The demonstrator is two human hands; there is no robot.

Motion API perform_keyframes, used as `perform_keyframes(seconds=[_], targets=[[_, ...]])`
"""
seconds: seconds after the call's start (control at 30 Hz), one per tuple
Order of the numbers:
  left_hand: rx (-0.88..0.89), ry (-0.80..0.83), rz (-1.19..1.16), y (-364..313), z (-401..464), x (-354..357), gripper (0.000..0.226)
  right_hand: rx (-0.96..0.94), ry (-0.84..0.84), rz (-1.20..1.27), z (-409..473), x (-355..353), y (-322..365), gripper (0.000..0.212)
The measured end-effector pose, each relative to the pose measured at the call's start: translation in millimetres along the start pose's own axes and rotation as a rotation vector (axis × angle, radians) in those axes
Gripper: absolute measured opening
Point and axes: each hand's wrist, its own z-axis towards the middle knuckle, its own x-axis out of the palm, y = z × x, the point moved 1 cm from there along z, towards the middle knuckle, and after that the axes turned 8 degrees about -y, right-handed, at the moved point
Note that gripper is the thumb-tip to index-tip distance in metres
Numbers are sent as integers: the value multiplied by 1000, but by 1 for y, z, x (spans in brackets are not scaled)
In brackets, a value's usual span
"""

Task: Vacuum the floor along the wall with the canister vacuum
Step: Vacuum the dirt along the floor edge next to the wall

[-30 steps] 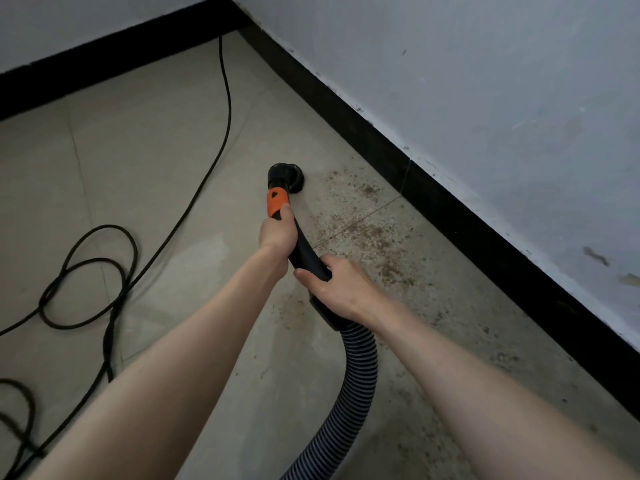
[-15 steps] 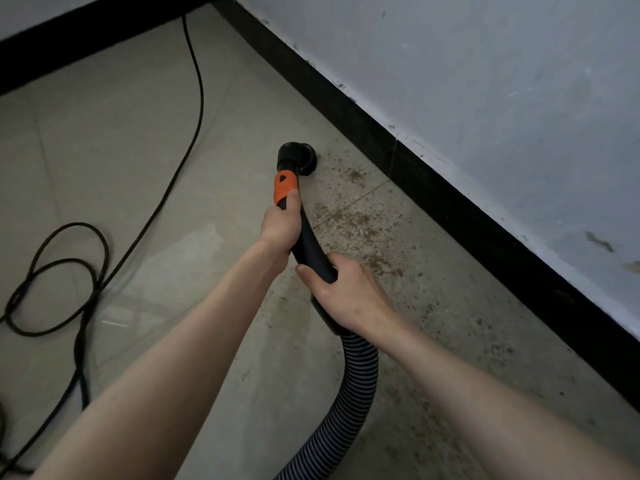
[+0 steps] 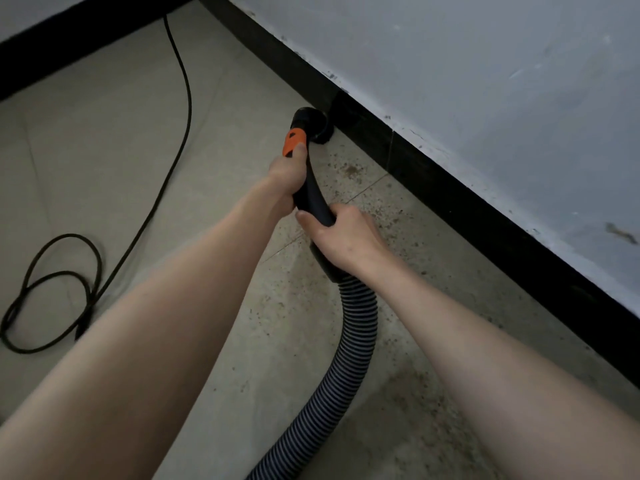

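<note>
floor point(image 3: 86, 140): beige tiles, brown speckled dirt near the baseboard | baseboard point(image 3: 450, 188): black, runs along the wall's foot, meets a second black strip at the corner | wall point(image 3: 485, 81): pale grey-white, scuffed above the baseboard | light: soft, even

Black nozzle point(image 3: 313, 128) with orange collar point(image 3: 293, 143), black-and-white ribbed hose point(image 3: 349, 348), black baseboard point(image 3: 450, 195), brown-speckled beige floor point(image 3: 86, 150).

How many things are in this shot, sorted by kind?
Hands: 2, the left hand and the right hand
Vacuum nozzle: 1
Hose: 1
Cord: 1
Total: 5
</note>
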Motion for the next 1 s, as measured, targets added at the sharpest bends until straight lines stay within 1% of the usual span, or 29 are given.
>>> perform_keyframes(seconds=[0.13,0.3,0.43,0.57,0.63,0.8,0.9,1.0], targets=[[-19,39,30,1,-4,5,53,24,2,22,-8,-3,-3,38],[-37,86,27,8,-21,12,52,50,-29,-25,-27,-12,-11,46],[-49,124,57,11,-38,13,53,63,-38,-29,-48,-18,-13,46],[-86,167,107,8,-54,9,54,58,-79,-145,-62,-25,-7,49],[-108,180,89,8,-61,8,55,57,-88,-194,-67,-27,-4,52],[-104,182,69,15,-87,8,53,68,-84,-234,-84,-32,-10,49],[-124,204,28,23,-97,10,45,87,-82,-256,-95,-35,-16,47],[-128,219,30,28,-104,13,55,97,-88,-253,-104,-39,-21,45]])
